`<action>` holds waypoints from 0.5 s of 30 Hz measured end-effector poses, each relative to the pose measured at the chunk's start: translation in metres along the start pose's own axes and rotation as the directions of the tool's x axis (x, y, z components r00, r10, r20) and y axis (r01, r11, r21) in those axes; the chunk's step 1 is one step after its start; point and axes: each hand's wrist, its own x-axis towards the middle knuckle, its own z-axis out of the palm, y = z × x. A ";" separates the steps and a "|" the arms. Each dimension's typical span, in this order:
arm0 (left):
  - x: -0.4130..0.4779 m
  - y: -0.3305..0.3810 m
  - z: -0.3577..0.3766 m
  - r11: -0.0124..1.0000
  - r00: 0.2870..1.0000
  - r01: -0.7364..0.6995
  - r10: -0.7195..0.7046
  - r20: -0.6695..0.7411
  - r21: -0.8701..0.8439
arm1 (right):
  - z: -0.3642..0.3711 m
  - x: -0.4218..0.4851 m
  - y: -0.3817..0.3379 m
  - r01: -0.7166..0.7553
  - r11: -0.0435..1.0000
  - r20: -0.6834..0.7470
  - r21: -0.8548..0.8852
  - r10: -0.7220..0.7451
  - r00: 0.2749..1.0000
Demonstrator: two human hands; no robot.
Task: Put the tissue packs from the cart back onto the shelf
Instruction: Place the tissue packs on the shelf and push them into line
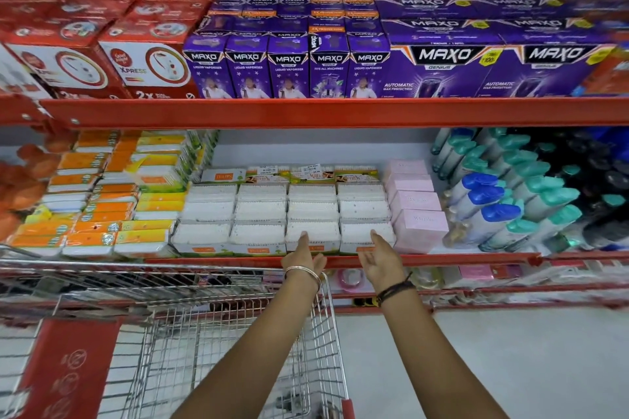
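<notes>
Both hands reach over a wire cart [238, 333] to the red shelf [425, 260]. Left hand [303, 257] and right hand [381, 258], fingers released and empty, touch white tissue packs [313, 235] in the near row.

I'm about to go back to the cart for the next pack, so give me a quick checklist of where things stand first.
1. Left hand free: ok, open, fingertips at the front white packs.
2. Right hand free: ok, open, no grip on anything.
3. Front row of white packs sits level behind the shelf edge: ok.
4. Packs left in the cart: cannot tell, none visible through the wire.
5. Room behind the rear row: ok, bare shelf back shows.
</notes>
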 end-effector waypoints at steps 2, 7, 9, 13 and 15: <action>0.005 0.000 0.004 0.999 0.999 0.033 -0.033 -0.002 -0.018 | 0.004 -0.001 -0.002 -0.009 1.000 0.023 0.026 0.009 1.000; 0.015 0.000 0.010 0.998 0.999 0.031 -0.033 -0.033 -0.060 | 0.010 -0.001 -0.002 -0.045 0.998 0.013 0.039 0.044 0.999; 0.017 0.000 0.013 0.996 0.998 0.027 -0.032 -0.048 -0.087 | 0.012 0.003 -0.002 -0.037 0.997 0.022 0.063 0.036 0.999; 0.019 -0.001 0.018 0.994 0.999 0.026 -0.030 -0.041 -0.107 | 0.014 0.012 -0.003 0.001 0.993 0.027 0.120 -0.004 1.000; 0.021 -0.002 0.020 0.994 0.999 0.030 -0.035 -0.041 -0.107 | 0.015 0.015 -0.004 0.006 0.993 0.025 0.121 -0.009 1.000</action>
